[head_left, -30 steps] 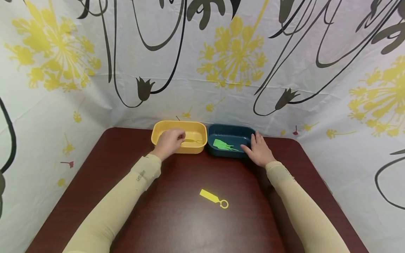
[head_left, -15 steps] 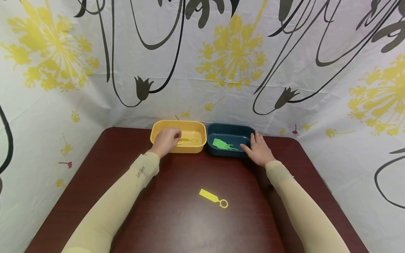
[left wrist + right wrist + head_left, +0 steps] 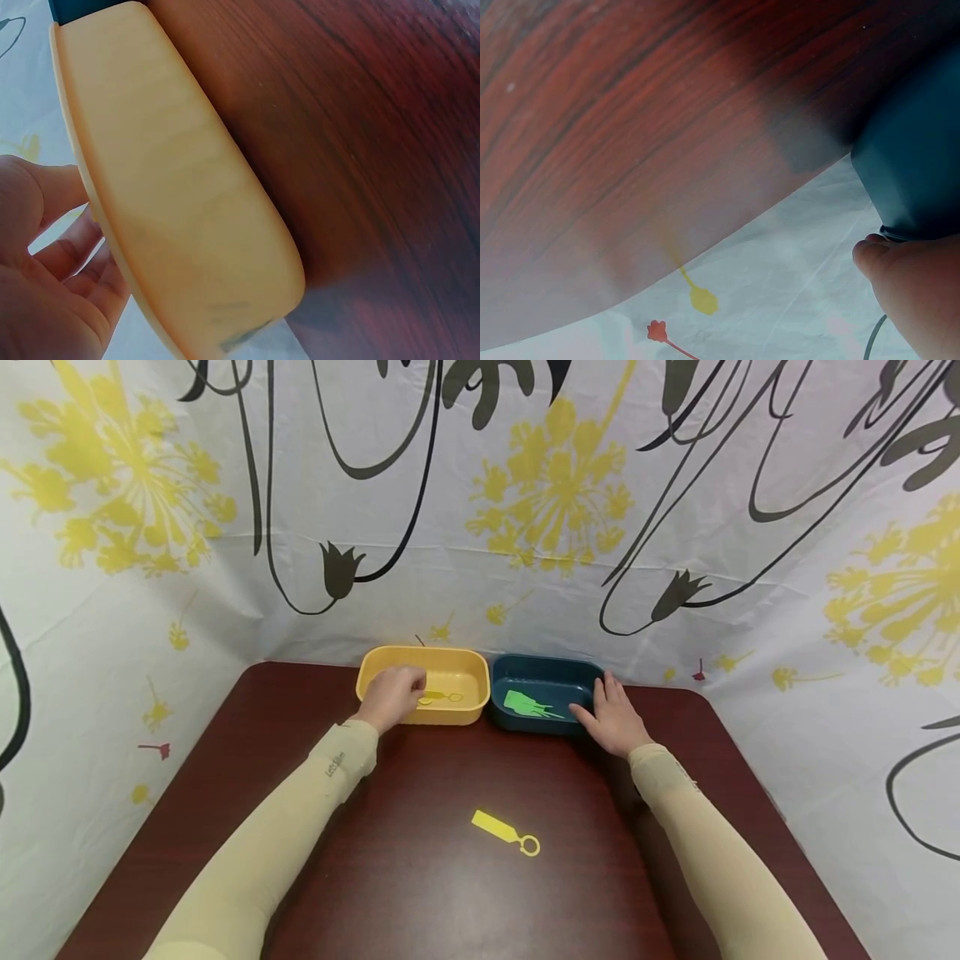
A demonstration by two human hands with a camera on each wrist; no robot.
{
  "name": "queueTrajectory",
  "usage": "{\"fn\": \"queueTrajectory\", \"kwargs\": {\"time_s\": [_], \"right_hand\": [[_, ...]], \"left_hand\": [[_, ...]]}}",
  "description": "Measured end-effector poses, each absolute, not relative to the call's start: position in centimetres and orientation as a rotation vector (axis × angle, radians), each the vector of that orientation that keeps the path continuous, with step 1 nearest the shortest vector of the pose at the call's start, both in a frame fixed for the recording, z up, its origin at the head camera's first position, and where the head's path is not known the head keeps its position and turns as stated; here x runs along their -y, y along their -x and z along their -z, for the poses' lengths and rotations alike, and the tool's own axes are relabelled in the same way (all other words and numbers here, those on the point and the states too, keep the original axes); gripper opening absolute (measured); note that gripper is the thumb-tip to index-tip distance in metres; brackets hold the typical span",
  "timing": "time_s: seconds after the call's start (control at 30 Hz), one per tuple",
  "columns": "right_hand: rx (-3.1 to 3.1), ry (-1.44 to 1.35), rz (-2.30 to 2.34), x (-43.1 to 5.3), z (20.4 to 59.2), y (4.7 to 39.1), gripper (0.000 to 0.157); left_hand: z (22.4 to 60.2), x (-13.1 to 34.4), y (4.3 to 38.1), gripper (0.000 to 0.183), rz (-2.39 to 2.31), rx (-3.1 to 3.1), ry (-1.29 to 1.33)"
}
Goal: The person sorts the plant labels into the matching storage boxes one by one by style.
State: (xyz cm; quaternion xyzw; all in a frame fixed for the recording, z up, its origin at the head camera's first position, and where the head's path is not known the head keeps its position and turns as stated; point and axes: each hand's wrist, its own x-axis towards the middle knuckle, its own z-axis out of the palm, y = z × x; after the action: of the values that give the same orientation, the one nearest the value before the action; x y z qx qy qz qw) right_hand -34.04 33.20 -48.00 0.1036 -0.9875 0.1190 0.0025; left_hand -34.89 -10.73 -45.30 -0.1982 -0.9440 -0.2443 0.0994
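Note:
My left hand (image 3: 393, 695) is over the left part of a yellow bin (image 3: 474, 665), fingers bent down into it. Yellow ring-ended tags (image 3: 442, 697) show on the bin floor beside the fingers. The left wrist view shows thumb and fingers behind the bin wall (image 3: 180, 165), tips hidden, so I cannot tell whether they hold a tag. My right hand (image 3: 617, 720) rests on the right end of a dark blue bin (image 3: 551, 662), fingers fairly straight, thumb at the front rim. Green tags (image 3: 527, 702) lie together inside that bin. One yellow tag (image 3: 495, 826) lies flat on the table.
Both bins stand side by side at the back edge of the dark red-brown wooden table (image 3: 420, 893). A white cloth (image 3: 420, 527) with yellow and grey flower prints hangs close behind them and along both sides.
My left hand has shifted slightly left within the yellow bin, and a second yellow ring now shows by its fingers. The right hand and the tag on the table have stayed put.

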Motion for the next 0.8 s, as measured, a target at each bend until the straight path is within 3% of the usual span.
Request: {"fn": "queueTrajectory", "kwargs": {"time_s": [0.8], "right_hand": [[3.097,-0.316,-0.365,-33.0,47.8,33.9,0.103]], "left_hand": [[45.8,11.8,36.4,0.024,0.692,2.899,0.555]]}}
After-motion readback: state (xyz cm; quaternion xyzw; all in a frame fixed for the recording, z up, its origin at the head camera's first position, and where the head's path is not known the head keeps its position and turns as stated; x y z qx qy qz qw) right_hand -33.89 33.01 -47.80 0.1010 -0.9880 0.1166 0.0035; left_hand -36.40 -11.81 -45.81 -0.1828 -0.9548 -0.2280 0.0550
